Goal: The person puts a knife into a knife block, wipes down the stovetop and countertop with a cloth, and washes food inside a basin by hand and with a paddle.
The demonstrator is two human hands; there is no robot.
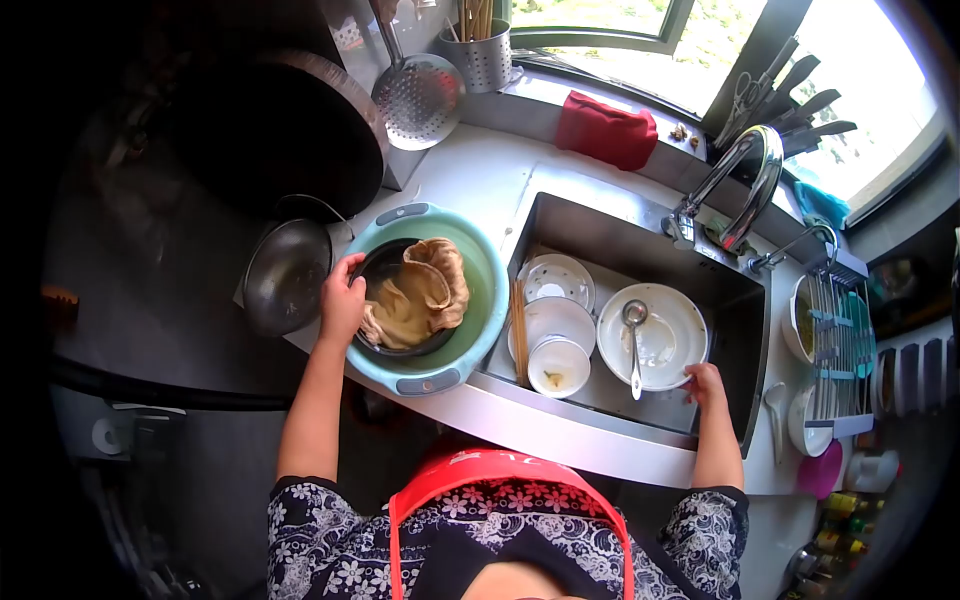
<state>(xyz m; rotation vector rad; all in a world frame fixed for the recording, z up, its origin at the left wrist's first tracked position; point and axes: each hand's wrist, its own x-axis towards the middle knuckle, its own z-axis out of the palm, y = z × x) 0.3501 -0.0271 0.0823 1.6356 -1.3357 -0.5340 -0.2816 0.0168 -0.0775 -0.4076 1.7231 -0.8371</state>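
Observation:
My left hand [343,300] grips the left rim of a dark round bowl [377,268], which sits inside a light-blue plastic basin [490,270] on the counter edge. In the dark bowl lies a crumpled brown, cloth-like piece [440,275] in murky liquid. Over the sink, my right hand [705,385] has its fingers curled at the right edge of a large white dish [665,305]. A metal spoon [635,345] rests in that dish. Left of it are a small white bowl [558,366], a patterned plate [557,275] and wooden chopsticks [519,335].
A chrome faucet [765,165] arches over the steel sink [620,210]. At the right stands a dish rack [840,340]. A red cloth [605,130] and knives [790,95] are by the window. A wok [275,140] and metal pan [288,275] are left.

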